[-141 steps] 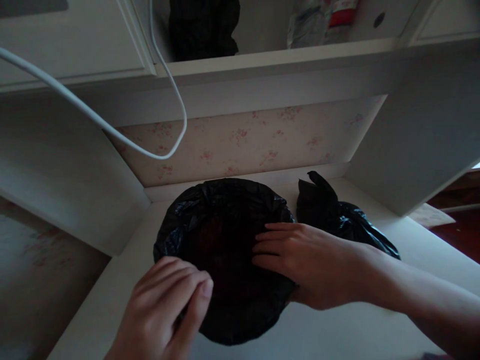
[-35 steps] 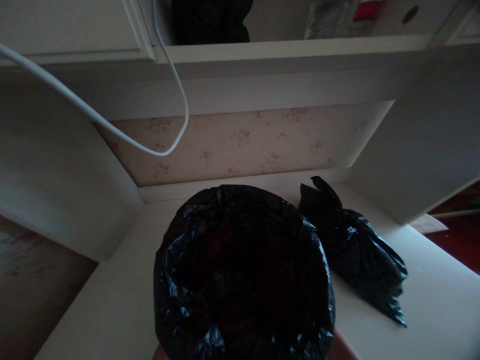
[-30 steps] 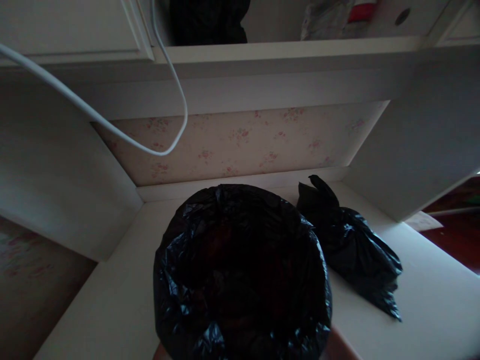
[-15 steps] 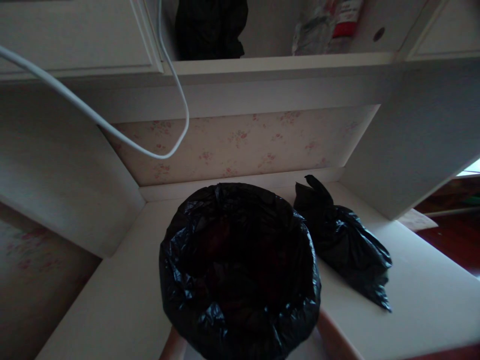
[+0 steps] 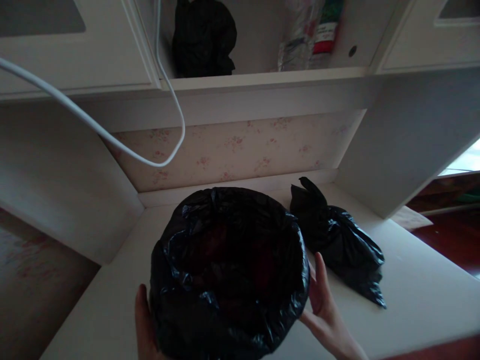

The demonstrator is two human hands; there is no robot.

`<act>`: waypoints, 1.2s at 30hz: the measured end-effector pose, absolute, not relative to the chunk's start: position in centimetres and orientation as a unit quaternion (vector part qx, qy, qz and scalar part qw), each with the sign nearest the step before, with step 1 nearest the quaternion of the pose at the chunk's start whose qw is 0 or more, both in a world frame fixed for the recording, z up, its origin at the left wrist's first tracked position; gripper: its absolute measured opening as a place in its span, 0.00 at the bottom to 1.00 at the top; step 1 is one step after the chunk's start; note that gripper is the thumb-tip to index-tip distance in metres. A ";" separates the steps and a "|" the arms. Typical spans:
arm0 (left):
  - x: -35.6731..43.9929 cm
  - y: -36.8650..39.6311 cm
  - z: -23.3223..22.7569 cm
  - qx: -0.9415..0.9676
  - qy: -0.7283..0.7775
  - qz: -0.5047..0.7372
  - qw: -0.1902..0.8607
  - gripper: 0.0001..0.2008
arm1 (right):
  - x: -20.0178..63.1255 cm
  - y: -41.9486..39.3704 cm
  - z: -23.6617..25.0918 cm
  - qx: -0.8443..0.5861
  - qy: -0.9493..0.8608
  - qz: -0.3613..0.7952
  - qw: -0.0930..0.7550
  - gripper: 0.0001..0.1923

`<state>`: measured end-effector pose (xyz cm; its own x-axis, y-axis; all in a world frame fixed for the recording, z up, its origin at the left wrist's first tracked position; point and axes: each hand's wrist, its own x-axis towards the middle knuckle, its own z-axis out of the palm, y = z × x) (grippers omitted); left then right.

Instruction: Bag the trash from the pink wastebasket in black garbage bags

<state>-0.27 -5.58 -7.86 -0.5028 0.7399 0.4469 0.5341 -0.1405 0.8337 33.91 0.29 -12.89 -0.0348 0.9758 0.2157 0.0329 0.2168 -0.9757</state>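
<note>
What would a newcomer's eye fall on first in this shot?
Probably the black-lined container, its wide mouth filling the lower middle between the left hand and the right hand. A black plastic bag lies to its right on the white surface, and a white cable loops down at upper left.

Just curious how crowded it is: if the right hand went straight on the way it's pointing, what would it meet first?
Probably the side of the bag-lined container: the right hand points towards it and seems to touch it, though depth is unclear.
</note>
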 end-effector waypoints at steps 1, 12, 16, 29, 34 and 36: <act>-0.3 -5.5 -7.5 0.501 0.639 0.578 0.081 0.39 | 33.9 0.4 -12.9 -0.442 -0.579 0.428 0.536 0.53; -1.5 -3.6 0.3 0.752 0.475 0.431 -0.151 0.17 | 32.1 1.9 -6.3 -0.471 -0.480 0.425 0.606 0.32; 0.1 -3.2 2.7 0.776 0.462 0.391 -0.179 0.14 | 30.7 2.7 -3.3 -0.475 -0.404 0.429 0.653 0.29; 3.4 -2.9 5.0 0.767 0.522 0.333 -0.167 0.12 | 30.5 4.0 -0.3 -0.402 -0.360 0.530 0.654 0.23; 3.7 -2.7 5.3 0.755 0.542 0.350 -0.119 0.18 | 31.0 4.2 -1.4 -0.411 -0.334 0.569 0.629 0.22; 3.7 -2.7 5.3 0.749 0.541 0.370 -0.098 0.17 | 31.5 4.3 -1.2 -0.427 -0.334 0.569 0.618 0.24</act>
